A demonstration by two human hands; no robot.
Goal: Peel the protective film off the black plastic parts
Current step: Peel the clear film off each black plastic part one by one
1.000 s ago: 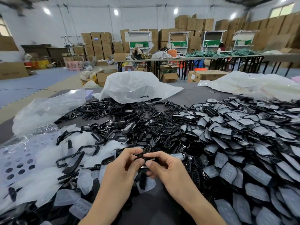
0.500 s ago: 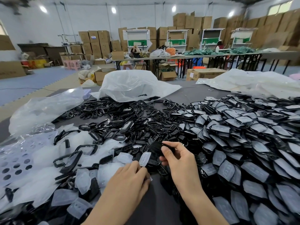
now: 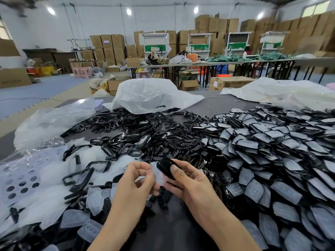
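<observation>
Our right hand [image 3: 188,182] grips the black part [image 3: 165,167] mid-frame; our left hand [image 3: 136,180], at its 9 o'clock, pinches the film [image 3: 159,175]. A jerked pull may tear the film.

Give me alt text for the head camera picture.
The right hand grips a black plastic part while the left hand pinches its clear film. Film-covered parts are heaped on the right, peeled films on the left.
</observation>
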